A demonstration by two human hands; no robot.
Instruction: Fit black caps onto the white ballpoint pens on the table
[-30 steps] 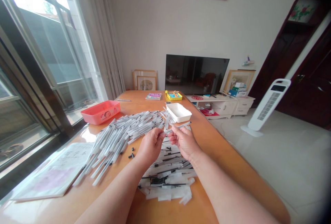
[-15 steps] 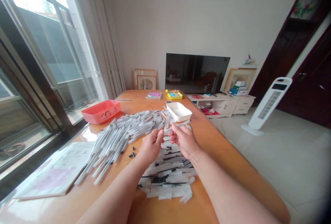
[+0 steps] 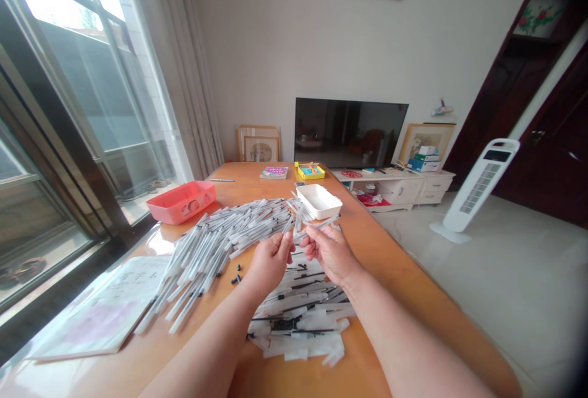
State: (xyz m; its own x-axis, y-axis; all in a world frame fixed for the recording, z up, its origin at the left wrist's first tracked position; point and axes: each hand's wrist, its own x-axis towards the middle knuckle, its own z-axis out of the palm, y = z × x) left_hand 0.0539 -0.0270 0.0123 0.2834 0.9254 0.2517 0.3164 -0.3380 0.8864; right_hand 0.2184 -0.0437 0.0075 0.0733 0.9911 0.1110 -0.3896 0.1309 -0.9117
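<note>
My left hand (image 3: 272,262) and my right hand (image 3: 329,252) are close together over the table, both pinched closed. Between my right thumb and fingers is a slim whitish pen (image 3: 328,221), slanting up to the right with a dark tip at its far end. The left thumb presses on the forefinger near the pen's other end; what it grips is hidden. Left of my hands spreads a heap of similar white pens with black ends (image 3: 215,245). Below them lie translucent strips and black slender pieces (image 3: 298,318), partly covered by my forearms.
Small black caps (image 3: 237,277) lie left of my left wrist. A white tray (image 3: 325,209) stands beyond my hands, a red-pink basket (image 3: 181,204) at the left. A notebook (image 3: 101,312) lies near the window side. Farther back are a booklet (image 3: 274,172) and a yellow box (image 3: 310,171).
The view has tipped up slightly, so everything sits a little lower in the picture. Both hands keep nearly the same pose, with the pen still in the right hand.
</note>
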